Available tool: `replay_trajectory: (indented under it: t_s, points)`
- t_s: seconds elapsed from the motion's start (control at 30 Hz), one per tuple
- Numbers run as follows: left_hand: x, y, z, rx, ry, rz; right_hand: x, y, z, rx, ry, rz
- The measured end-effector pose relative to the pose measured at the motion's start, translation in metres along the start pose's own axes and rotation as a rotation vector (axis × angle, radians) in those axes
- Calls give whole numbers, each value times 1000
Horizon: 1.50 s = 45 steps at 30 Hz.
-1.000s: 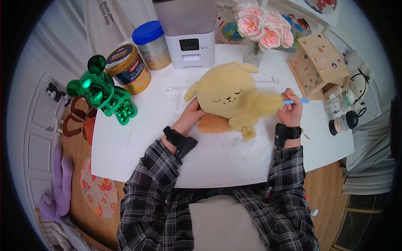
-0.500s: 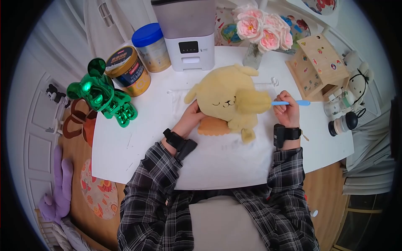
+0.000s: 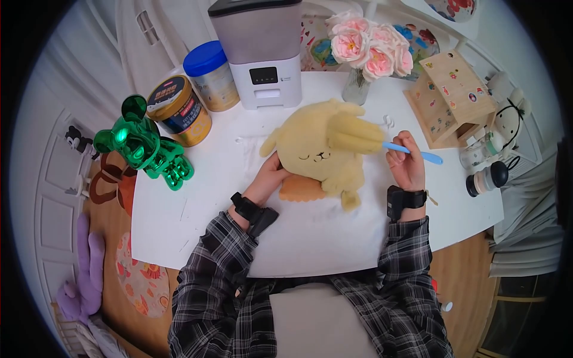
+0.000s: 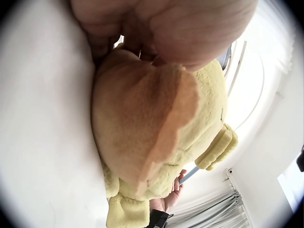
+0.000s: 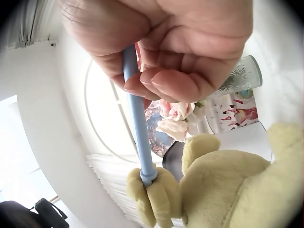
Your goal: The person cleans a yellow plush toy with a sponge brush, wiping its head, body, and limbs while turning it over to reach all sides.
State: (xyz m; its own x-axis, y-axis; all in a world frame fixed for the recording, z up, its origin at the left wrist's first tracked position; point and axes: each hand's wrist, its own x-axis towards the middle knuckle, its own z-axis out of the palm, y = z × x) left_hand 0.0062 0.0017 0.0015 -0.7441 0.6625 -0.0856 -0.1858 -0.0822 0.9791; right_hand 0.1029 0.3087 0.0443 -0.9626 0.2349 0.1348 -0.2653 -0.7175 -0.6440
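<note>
A pale yellow plush dog (image 3: 301, 134) with a stitched sleepy face sits in the middle of the head view, an orange scalloped piece (image 3: 301, 188) at its lower side. My left hand (image 3: 267, 179) grips the plush at its left lower side, the fingertips hidden in the left wrist view. In my right hand (image 3: 407, 162) is the blue handle (image 5: 138, 126) of a duster, pinched between thumb and fingers. The duster's yellow fluffy head (image 3: 357, 135) overlaps the right side of the plush's head in the head view. Beneath the plush lies a white drawstring cloth bag (image 3: 316, 238).
Behind the plush stand a pet feeder (image 3: 267, 77) and a glass vase (image 3: 356, 88) with pink roses. Two cans, one blue-lidded (image 3: 212, 74), and a shiny green bear figure (image 3: 146, 143) are at left. A wooden house (image 3: 450, 92) and a dark-capped bottle (image 3: 488, 179) stand right.
The duster first moved left onto the plush's face, then up toward the top right of its head, its handle tilting down to the right. My left hand keeps its hold on the plush.
</note>
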Motion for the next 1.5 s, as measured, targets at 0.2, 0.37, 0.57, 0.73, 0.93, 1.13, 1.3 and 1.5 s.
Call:
replay_trajectory:
  t_s: [0.2,0.37,0.57,0.73,0.93,1.13,1.3,1.5]
  points:
    - [-1,1,-1,37,12,-21,1,-11,-19,-248,-89,126]
    - [-3,-2,1,-9,34,-34,-2,-18,-19,-344,-88,142]
    - [-1,-1,0,-1,7,-29,-1,-9,-1,0,-7,16]
    - [-3,1,1,-2,34,-35,4,-4,-16,-133,-55,108]
    - [-2,1,2,1,48,-41,-3,-16,-9,-343,-2,157]
    - [-2,0,1,-3,23,-55,-8,-15,5,-337,31,123]
    - [-1,-1,0,7,6,-48,-9,-15,10,-353,52,103]
    - [-2,5,-1,59,-15,-61,-2,-11,19,-47,95,-12]
